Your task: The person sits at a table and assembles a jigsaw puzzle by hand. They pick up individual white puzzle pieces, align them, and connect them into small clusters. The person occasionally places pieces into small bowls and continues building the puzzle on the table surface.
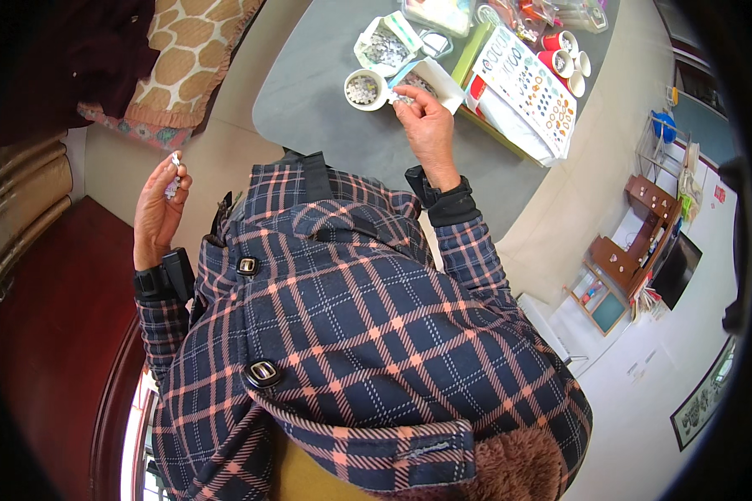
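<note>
My left hand (160,204) is raised to the left of the table, its thumb and fingers closed on a small cluster of pale bead-like pieces (173,185). Over the table, the bent fingers of my right hand (429,129) come together beside a white cup (364,103). Something small and white shows at those fingertips, too small to make out. Pale little pieces fill much of the cup. Just behind my right fingers stands an open paper box (445,84) with similar pieces inside. Further back is an open white-and-green bag (388,46) of greyish-white pieces.
A printed sheet with rows of coloured rings (530,88) lies on a green-edged stack at the right. Several red and white paper cups (557,60) lie beyond it. The grey table (309,83) has a rounded left corner. A giraffe-patterned cloth (184,50) covers a seat at left.
</note>
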A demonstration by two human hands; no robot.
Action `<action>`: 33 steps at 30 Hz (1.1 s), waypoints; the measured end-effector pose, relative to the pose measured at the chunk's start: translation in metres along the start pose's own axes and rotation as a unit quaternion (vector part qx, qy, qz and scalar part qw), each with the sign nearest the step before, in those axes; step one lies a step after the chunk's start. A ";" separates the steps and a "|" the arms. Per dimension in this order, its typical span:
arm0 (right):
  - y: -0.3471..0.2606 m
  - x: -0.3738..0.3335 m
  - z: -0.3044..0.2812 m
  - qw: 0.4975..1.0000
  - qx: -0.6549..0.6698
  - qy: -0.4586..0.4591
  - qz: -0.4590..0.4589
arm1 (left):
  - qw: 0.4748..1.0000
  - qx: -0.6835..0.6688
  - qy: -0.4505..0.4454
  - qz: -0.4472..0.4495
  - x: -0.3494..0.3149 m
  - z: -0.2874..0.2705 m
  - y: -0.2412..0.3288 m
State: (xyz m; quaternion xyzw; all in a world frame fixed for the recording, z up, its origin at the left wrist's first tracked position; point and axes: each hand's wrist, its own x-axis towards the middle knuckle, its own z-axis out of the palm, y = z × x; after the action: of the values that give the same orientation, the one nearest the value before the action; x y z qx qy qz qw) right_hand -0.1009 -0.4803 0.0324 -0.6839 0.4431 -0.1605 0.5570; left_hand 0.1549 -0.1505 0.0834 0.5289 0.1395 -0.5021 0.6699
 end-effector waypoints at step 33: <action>-0.072 -0.011 0.000 0.975 0.141 -0.170 0.030 | 0.923 0.291 -0.234 -0.093 0.070 0.191 -0.006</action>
State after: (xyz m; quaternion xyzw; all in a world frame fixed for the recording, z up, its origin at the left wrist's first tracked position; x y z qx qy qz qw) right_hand -0.0759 -0.4723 0.1005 -0.6023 0.3354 -0.0861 0.7193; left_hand 0.1166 -0.3491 0.1063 0.5524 -0.1249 -0.6903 0.4502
